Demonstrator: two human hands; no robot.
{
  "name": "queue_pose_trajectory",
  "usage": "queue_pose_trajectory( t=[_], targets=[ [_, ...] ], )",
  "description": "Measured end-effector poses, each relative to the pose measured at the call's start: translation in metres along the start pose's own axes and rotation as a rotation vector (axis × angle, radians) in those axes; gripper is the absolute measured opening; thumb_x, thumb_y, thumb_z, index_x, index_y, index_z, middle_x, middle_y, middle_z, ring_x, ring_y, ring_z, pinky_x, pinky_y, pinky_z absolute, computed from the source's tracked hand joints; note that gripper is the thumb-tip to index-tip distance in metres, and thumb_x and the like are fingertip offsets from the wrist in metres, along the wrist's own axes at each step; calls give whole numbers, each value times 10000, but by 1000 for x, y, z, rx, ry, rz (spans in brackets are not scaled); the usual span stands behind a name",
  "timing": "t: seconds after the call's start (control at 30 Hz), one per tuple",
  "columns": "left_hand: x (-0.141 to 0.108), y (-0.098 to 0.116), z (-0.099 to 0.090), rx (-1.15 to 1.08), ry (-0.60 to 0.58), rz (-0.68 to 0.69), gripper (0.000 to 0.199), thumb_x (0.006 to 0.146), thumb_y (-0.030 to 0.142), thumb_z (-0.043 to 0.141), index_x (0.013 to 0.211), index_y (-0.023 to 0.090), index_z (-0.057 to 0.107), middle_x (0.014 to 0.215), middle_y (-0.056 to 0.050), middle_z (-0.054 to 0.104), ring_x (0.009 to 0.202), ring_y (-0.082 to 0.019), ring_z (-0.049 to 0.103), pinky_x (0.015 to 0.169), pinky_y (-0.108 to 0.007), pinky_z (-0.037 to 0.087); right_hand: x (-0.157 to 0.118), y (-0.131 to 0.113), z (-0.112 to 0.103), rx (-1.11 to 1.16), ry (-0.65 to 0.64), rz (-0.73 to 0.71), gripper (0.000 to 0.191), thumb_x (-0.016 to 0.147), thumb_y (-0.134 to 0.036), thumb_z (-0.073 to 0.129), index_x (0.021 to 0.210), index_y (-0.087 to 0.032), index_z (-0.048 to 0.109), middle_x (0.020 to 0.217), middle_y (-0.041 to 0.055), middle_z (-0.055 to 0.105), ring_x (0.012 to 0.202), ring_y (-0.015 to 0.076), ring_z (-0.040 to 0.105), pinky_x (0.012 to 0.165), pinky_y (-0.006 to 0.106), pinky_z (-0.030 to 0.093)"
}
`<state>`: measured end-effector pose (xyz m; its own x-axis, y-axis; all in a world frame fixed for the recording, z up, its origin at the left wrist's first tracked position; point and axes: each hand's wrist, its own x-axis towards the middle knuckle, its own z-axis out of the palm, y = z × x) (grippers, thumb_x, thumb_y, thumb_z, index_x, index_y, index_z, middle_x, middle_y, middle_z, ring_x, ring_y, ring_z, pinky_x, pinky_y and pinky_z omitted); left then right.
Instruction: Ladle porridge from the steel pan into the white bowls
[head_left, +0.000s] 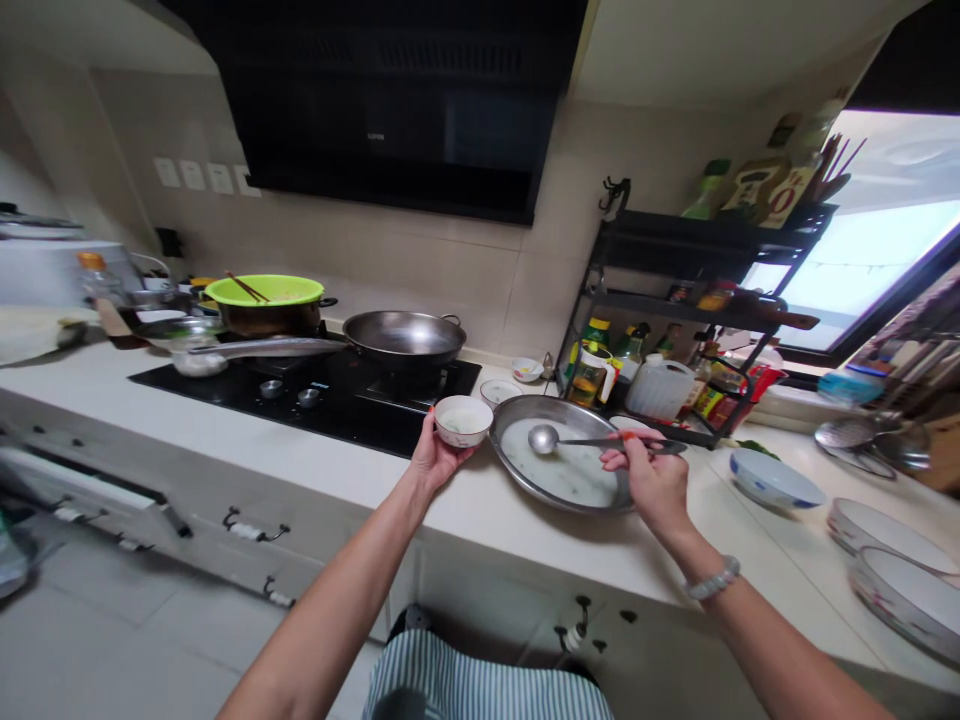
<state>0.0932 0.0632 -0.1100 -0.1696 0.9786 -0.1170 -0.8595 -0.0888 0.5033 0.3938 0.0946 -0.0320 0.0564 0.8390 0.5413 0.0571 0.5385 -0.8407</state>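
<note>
In my left hand (436,457) is a small white bowl (462,432) with whitish liquid in it, held at the left rim of a wide metal basin (514,482). My right hand (654,478) grips the dark handle of a ladle (544,439), whose round metal head is over the basin. Milky soup (574,475) with small green bits lies in the basin. Behind the basin stands another small bowl (501,392) with similar liquid, and past it a small dish (526,369) with something yellow.
A wok (405,338) and a pot topped by a lime-green basin (264,290) with chopsticks stand on the black cooktop (352,410). Right of me are a black spice rack (694,300) with bottles, a blue-patterned bowl (776,480) and white bowls (911,600). A range hood (390,120) hangs above.
</note>
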Motion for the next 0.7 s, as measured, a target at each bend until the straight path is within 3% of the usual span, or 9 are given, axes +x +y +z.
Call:
queue_pose_trajectory(
  t=[0.23, 0.5, 0.7],
  targets=[
    [0, 0, 1, 9, 11, 14, 571, 952, 563, 411, 1362, 179, 512, 1147, -153, 677, 941, -285, 694, 702, -418, 618, -20, 6, -18, -51, -46, 42, 365, 766, -537, 698, 804, -186, 606, 660, 51, 698, 481, 186, 665, 489, 300, 570],
    [0, 0, 0, 6, -4, 0, 584, 946, 563, 424, 1381, 179, 494, 1150, -159, 679, 935, -279, 697, 708, -413, 618, -2, 15, -23, 202, 207, 186, 339, 615, -416, 809, 722, -162, 612, 651, 50, 687, 438, 156, 627, 412, 256, 539],
    [1, 1, -2, 5, -1, -8, 602, 938, 572, 437, 1388, 176, 493, 1189, -170, 661, 936, -284, 693, 698, -413, 615, 6, 11, -26, 296, 228, 187, 233, 585, -278, 788, 711, -150, 639, 643, 53, 695, 441, 147, 617, 412, 250, 533]
  ],
)
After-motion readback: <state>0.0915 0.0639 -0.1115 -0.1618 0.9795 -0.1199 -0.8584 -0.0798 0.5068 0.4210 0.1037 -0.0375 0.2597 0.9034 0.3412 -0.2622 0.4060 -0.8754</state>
